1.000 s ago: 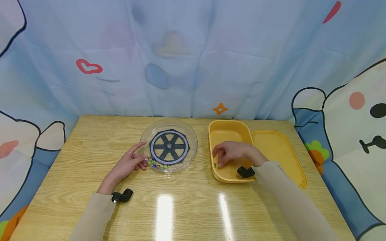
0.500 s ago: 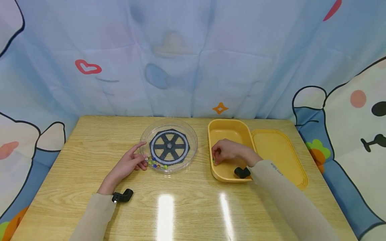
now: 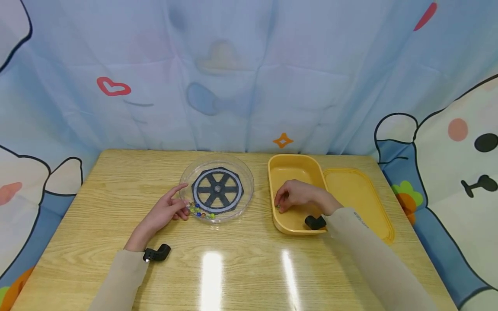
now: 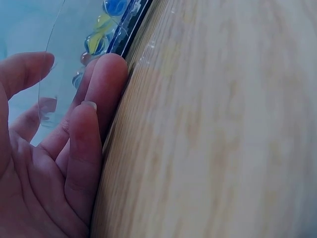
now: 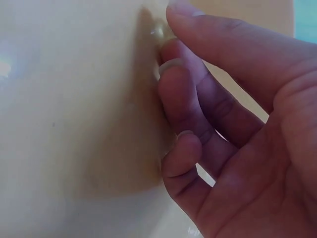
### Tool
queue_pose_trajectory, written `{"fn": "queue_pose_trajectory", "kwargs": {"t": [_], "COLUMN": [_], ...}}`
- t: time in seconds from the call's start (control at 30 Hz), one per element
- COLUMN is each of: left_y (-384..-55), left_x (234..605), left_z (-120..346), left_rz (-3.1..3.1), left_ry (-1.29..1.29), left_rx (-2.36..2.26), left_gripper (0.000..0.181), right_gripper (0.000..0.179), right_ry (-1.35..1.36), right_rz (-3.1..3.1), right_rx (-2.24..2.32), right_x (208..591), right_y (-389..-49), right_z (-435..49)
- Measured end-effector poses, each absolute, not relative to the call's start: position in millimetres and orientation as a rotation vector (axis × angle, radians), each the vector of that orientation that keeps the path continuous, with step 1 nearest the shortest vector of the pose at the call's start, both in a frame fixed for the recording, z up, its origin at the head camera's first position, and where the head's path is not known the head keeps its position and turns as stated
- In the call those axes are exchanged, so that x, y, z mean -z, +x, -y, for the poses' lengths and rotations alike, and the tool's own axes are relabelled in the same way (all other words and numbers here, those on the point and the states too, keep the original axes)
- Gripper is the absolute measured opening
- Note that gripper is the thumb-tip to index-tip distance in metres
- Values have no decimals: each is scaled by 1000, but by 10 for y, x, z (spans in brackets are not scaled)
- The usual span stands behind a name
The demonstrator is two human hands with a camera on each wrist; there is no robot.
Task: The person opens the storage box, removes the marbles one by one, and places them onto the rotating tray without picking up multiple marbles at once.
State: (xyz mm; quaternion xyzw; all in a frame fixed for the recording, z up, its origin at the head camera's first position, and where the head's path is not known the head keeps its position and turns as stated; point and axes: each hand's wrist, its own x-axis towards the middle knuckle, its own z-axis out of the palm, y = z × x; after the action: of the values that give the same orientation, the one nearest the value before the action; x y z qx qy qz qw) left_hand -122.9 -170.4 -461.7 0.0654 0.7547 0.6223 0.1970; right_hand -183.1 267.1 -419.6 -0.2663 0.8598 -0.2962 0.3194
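In the head view, my left hand rests its fingers against the near-left rim of a clear round dish. Several coloured glass marbles lie along the dish's near-left side. A dark six-spoked wheel shape shows through the dish. Seen from the left wrist, the marbles sit just beyond the fingertips. My right hand reaches into a yellow rectangular box. Its thumb and index finger pinch a small yellow-green marble near the box's left wall; the fingers partly hide it.
To the right of the box lies a flat yellow lid, partly under the right forearm. Everything stands on a wooden table, with a blue patterned curtain behind its far edge. A black camera sits on each wrist.
My right hand has closed its fingertips on the marble that lay beside them, shifting slightly within the box. The left hand and the dish have stayed in place.
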Motion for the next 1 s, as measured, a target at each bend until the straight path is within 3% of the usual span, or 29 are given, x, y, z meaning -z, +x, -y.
{"fn": "queue_pose_trajectory", "kwargs": {"t": [0.5,1.0], "left_y": [-1220,-1239], "left_x": [4603,4634], "left_z": [1698,1702], "left_rz": [-2122,-2123], "left_ry": [181,178], "left_rx": [-1736,-1736], "left_gripper": [59,58], "right_gripper": [12,15], "right_ry": [-580,-596], "right_rz": [-2397,-2626], "right_rx": [1151,1269], "right_x": [3982,3761], "right_y": [-1789,-1625], "right_z": [-2713,-2043]}}
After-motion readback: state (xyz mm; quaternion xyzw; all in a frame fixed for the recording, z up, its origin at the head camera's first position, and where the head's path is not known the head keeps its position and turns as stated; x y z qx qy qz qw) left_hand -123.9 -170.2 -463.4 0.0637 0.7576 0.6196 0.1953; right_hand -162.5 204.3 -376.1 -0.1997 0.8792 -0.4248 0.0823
